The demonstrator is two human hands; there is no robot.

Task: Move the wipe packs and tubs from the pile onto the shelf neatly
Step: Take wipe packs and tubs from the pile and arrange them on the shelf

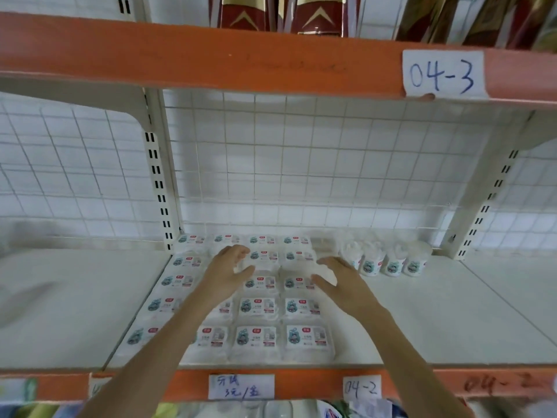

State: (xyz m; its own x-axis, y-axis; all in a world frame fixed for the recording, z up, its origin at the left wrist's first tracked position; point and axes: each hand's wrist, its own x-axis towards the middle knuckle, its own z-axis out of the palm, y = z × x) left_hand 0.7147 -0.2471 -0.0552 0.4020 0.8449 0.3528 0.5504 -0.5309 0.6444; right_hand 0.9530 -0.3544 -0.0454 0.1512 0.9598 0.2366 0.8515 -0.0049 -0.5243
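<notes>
A: Start with the fingers. What are they doing?

B: The fingers (238, 251) of the left hand (226, 268) are spread and loosely bent over the wipe packs (256, 309), thumb apart from the rest. They hold nothing. The right hand (337, 279) mirrors it: fingers wide and relaxed, palm turned inward, hovering just above the packs. Whether any fingertip actually touches a pack, I cannot tell; the picture is soft there.

A: And between the hands?

B: A pack in the third row from the back, looking slightly crumpled. Both hands flank it.

A: Where do the packs lie overall?

B: Flat on the white shelf (452, 321), in a tidy grid of rows and four columns, labels up, running from the wire mesh back (301, 164) to the front edge. The left forearm covers part of the second column.

A: The tubs?

B: The tubs (388, 262) stand upright in a row at the back, just right of the packs, touching side by side.

A: Anything else?

B: An orange rail (301, 384) fronts the shelf, bearing a handwritten price tag (241, 386) and a label "04-2" (360, 388). The orange beam (180, 52) above carries a label "04-3" (443, 73).
</notes>
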